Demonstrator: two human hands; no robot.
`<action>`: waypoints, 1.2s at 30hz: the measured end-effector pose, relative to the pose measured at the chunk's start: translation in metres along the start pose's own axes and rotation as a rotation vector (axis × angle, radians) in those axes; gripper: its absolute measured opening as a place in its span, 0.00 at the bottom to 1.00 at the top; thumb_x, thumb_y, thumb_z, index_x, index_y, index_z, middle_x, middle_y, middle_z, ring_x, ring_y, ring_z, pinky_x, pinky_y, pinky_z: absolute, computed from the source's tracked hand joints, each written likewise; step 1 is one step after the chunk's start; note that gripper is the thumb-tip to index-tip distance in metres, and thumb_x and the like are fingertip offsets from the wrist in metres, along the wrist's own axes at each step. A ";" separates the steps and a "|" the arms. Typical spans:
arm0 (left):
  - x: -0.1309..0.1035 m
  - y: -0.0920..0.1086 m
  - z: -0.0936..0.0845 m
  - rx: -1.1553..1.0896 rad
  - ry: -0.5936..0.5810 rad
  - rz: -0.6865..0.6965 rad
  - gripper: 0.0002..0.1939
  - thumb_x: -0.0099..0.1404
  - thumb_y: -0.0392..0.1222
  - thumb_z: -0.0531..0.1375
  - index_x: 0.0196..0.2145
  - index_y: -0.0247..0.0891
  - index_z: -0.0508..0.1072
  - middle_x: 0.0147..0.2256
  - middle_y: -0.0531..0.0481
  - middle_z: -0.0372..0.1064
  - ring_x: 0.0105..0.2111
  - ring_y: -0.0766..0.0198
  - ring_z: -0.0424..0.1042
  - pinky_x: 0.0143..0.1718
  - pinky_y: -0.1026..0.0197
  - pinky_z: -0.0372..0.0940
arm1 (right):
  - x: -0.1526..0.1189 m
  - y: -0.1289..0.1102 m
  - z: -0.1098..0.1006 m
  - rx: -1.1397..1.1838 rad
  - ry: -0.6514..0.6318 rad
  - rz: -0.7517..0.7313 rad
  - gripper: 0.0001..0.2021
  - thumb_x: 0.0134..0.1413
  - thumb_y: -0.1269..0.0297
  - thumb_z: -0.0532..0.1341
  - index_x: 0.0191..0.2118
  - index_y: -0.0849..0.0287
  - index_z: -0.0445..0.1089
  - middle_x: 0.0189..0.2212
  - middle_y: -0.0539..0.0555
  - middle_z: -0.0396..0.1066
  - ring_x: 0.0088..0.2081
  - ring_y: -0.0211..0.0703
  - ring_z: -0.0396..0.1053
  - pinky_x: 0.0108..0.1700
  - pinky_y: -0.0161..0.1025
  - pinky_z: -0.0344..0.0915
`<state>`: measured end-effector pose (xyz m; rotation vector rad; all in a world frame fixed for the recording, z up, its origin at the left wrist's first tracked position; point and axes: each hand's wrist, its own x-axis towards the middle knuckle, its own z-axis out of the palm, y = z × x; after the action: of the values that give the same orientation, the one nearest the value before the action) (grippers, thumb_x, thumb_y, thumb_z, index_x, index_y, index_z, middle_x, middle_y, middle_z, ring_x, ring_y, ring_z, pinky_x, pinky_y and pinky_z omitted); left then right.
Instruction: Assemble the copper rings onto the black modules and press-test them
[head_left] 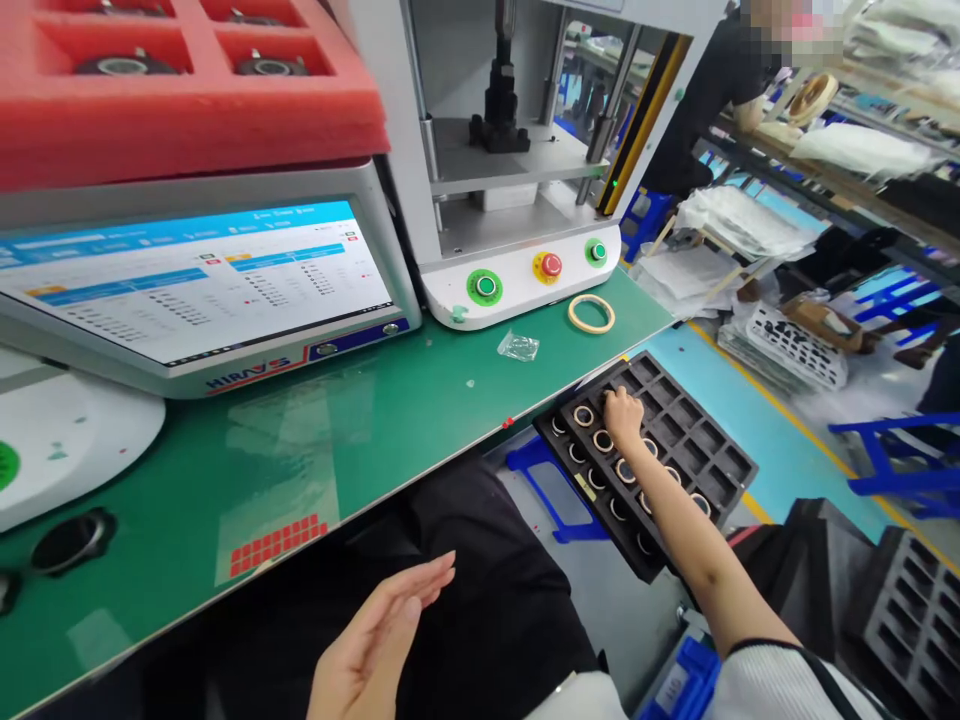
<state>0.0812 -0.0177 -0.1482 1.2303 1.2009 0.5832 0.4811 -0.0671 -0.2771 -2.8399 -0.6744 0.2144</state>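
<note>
My right hand reaches down into the black foam tray, its fingers pinched at one of the compartments. What lies between the fingertips is hidden. Around that hand, several compartments hold ring-shaped parts with pale rims, while the tray's right-hand compartments show no parts. My left hand hovers above my lap, fingers stretched out and holding nothing. A blue stool stands under the tray.
On the green bench lie a tape roll, a small clear plastic bag and red stickers. A press and a monitor stand behind; red foam rests on the monitor. A person sits beyond.
</note>
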 end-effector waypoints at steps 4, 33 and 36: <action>-0.001 0.002 -0.001 0.023 -0.018 -0.006 0.19 0.62 0.58 0.60 0.39 0.40 0.80 0.45 0.45 0.78 0.45 0.51 0.77 0.51 0.54 0.71 | 0.005 -0.004 0.007 -0.094 -0.040 0.005 0.17 0.63 0.59 0.61 0.53 0.63 0.67 0.52 0.60 0.68 0.49 0.48 0.71 0.50 0.50 0.70; -0.034 0.010 -0.065 0.321 0.544 0.659 0.14 0.70 0.33 0.48 0.43 0.36 0.74 0.42 0.44 0.77 0.43 0.60 0.75 0.47 0.60 0.68 | -0.322 -0.181 -0.083 1.156 -0.718 -0.887 0.07 0.54 0.73 0.66 0.36 0.54 0.77 0.33 0.53 0.77 0.23 0.35 0.69 0.21 0.33 0.64; -0.030 0.009 -0.069 0.470 0.601 0.753 0.13 0.68 0.29 0.50 0.43 0.35 0.72 0.42 0.42 0.77 0.43 0.59 0.75 0.47 0.58 0.68 | -0.323 -0.182 -0.081 1.137 -0.690 -0.844 0.06 0.53 0.73 0.66 0.34 0.53 0.79 0.32 0.53 0.79 0.22 0.36 0.70 0.17 0.32 0.62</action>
<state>0.0111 -0.0139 -0.1209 2.0224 1.3912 1.3489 0.1330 -0.0702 -0.1255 -1.2347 -1.2532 1.0226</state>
